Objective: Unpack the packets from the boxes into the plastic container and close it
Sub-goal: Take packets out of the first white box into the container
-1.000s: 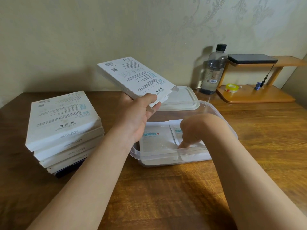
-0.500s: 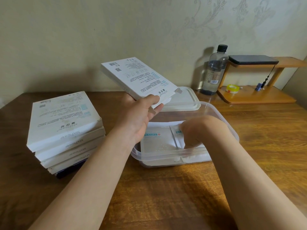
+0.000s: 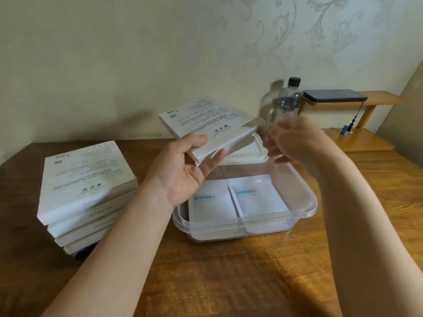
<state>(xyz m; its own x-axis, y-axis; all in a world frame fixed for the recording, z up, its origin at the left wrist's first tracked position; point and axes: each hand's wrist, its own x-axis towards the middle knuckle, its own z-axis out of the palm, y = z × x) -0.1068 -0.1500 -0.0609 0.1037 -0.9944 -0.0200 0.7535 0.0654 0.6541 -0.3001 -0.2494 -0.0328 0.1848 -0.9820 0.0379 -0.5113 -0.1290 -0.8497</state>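
Wall: pale, with a faint scrolling leaf pattern, rising behind a brown wooden tabletop (image 3: 229,275).
Plastic container (image 3: 312,203): clear, rectangular and open-topped, standing on the tabletop in the middle, straight ahead of the person.
Packets: two flat white sachets with teal labels lie side by side on the container's floor, the left packet (image 3: 210,202) and the right packet (image 3: 258,199), with their inner edges meeting.
Lid (image 3: 249,155): whitish, lying flat on the tabletop just behind the container, partly hidden by the held box.
Held box (image 3: 206,125): a flat white carton with printed text, up in the air over the container's far left corner and the lid, tilted, with its end flap standing open toward the right.
Left hand (image 3: 183,177): clamped on the box's near corner, thumb on top and fingers underneath.
Right hand (image 3: 295,140): raised over the far right side of the container, just beside the open flap and blurred. Its fingers are loosely spread and bent, with nothing seen in them; whether they touch the flap cannot be told.
Stack of boxes (image 3: 87,191): at least four matching white cartons piled on the left of the tabletop, with something dark under the lowest.
Bottle (image 3: 288,101): clear plastic with a black cap, upright at the back by the wall.
Wooden shelf (image 3: 366,143): a small two-tier stand at the back right, with a dark flat device (image 3: 334,96) on the upper tier and a small blue object (image 3: 345,129) on the lower one.
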